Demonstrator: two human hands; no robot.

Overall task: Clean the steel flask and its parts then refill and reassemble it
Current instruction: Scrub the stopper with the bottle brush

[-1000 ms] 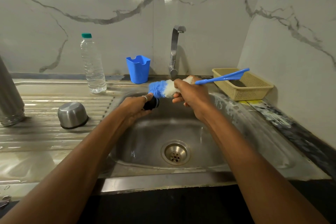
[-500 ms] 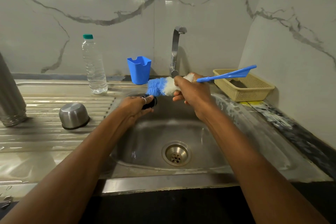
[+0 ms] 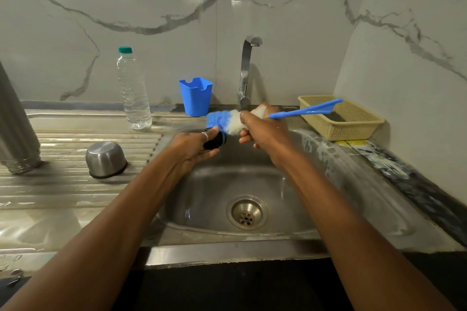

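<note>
- The steel flask body (image 3: 15,129) is standing mouth down at the far left edge of the drainboard (image 3: 63,184), well apart from both hands.
- The steel cup (image 3: 106,159) is lying upside down near the middle of the drainboard, and nothing is touching it.
- The water bottle (image 3: 134,93) and the blue holder (image 3: 195,96) are standing along the back edge.
- The left hand (image 3: 189,149) is holding the black stopper (image 3: 214,141) over the back left corner of the sink (image 3: 227,184). The thumb is pressing from above and the fingers are curling under it, so the stopper is sticking out to the right of the fingertips.
- The bottle brush (image 3: 219,120) is lying with its blue and white bristles just above the stopper. I cannot tell if they are touching it.
- The right hand (image 3: 265,131) is closing in a fist around the brush where the bristles end, under the tap (image 3: 246,70). The blue handle is pointing right, over the basket (image 3: 353,124).
- Compared with one second ago, very little is changing. The handle tip was rising a little and is now coming down again, and the stopper is showing more clearly under the bristles. I judge that the scrubbing of the stopper is still going on, so rinsing, refilling and reassembling are still waiting.
</note>
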